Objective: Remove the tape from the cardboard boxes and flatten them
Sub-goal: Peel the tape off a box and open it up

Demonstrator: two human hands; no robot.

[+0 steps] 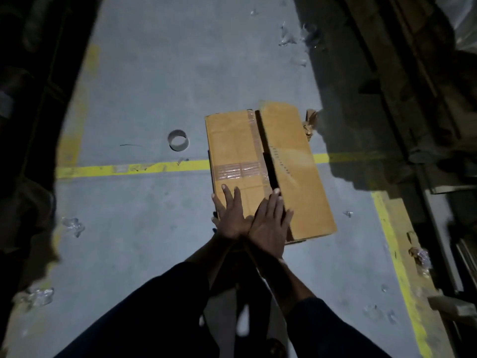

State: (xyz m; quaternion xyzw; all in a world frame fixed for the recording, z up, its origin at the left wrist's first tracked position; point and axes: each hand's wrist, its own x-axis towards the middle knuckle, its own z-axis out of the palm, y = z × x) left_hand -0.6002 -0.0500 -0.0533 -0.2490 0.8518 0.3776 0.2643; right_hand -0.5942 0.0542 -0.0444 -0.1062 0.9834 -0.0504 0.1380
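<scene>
1. Cardboard box [268,169] lies on the grey concrete floor [160,86], right of the middle of the view, its two top flaps parted by a dark gap running lengthwise; the right flap sits slightly raised.
2. Clear tape [238,170] crosses the left flap in a glossy band, and another strip runs along that flap's inner edge beside the gap.
3. Left hand [229,213] rests flat on the near end of the left flap, fingers straight and spread, holding nothing.
4. Right hand [271,220] lies flat just beside it, touching it at the wrist, fingers straight and reaching over the gap at the near end; it too holds nothing.
5. Dark sleeves [160,313] cover both forearms.
6. Yellow floor line [129,167] passes under the box, crosswise.
7. Empty tape core [178,140] lies on the floor left of the box, apart from it.
8. Crumpled scraps of clear tape [73,226] are scattered over the floor, and a brown crumpled piece [309,124] sits at the box's far right corner.
9. Dark stacked material [402,99] lines the right side.
</scene>
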